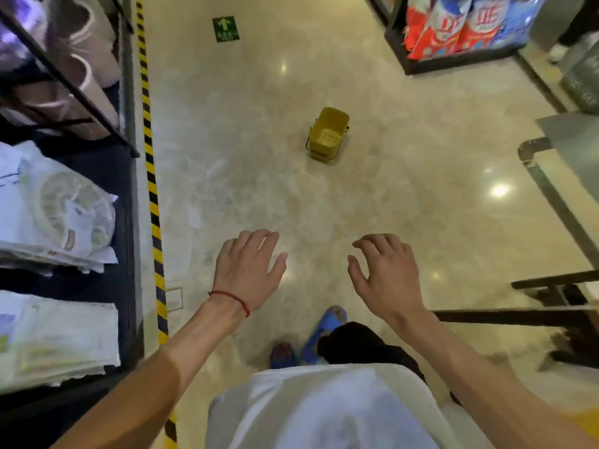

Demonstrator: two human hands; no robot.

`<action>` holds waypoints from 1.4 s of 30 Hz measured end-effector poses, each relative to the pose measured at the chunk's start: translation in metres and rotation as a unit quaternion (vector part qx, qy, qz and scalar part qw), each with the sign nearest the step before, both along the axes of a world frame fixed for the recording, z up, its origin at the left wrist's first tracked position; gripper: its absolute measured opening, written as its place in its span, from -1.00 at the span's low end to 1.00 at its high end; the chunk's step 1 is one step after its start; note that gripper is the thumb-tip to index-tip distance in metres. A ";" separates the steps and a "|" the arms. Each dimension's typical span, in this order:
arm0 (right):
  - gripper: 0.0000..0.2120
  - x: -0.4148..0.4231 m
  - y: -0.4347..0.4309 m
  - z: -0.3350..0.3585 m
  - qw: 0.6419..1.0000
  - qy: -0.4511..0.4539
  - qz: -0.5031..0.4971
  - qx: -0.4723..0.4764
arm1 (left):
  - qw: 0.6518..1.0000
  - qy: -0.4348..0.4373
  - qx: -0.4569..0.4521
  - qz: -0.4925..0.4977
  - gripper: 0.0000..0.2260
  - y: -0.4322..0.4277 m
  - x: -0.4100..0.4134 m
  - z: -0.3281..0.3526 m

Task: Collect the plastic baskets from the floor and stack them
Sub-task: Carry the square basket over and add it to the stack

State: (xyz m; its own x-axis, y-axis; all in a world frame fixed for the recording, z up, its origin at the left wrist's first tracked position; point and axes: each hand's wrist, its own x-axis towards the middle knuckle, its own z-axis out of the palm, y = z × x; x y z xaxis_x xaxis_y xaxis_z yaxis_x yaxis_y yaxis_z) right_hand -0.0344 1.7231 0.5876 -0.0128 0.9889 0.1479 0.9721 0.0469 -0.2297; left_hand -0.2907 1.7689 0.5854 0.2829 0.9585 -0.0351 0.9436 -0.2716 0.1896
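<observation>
Head view, and we're looking down a shop aisle: our left hand (pixel 248 270) and right hand (pixel 382 273) are both out in front, fingers spread and holding nothing. Well ahead on the glossy floor (pixel 405 196) stands a yellow basket (pixel 328 133), dark wire handle folded down, alone and well clear of both hands. A green sign (pixel 226 29) with an upward arrow is stuck to the floor (its small lettering too blurred to read). Striped yellow-black tape (pixel 152 189) edges the left-hand shelves (pixel 128 92). Top right, red-and-blue bags (pixel 466 24) show a large character we can't make out for sure.
</observation>
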 end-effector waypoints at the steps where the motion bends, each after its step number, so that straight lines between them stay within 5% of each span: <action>1: -0.73 0.005 0.019 -0.003 1.000 0.000 -0.005 -0.002 | 1.000 0.005 -0.005 -0.007 -0.59 0.022 0.006 -0.003; 32: -0.62 0.218 0.691 -0.024 0.992 -0.065 0.064 -0.084 | 1.000 0.011 -0.008 0.023 -0.56 0.683 0.224 -0.040; 42: -0.55 0.270 0.841 -0.036 0.986 -0.043 0.116 -0.112 | 0.996 0.014 -0.043 0.083 -0.56 0.791 0.270 -0.053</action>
State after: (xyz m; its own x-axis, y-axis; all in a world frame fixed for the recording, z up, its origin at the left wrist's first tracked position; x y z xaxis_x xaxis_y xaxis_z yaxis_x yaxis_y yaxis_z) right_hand 0.2361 2.5640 0.5515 -0.2463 0.9654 -0.0854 0.9574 0.2287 -0.1764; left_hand -0.0204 2.5596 0.5329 0.1190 0.9851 -0.1242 0.9793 -0.0958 0.1783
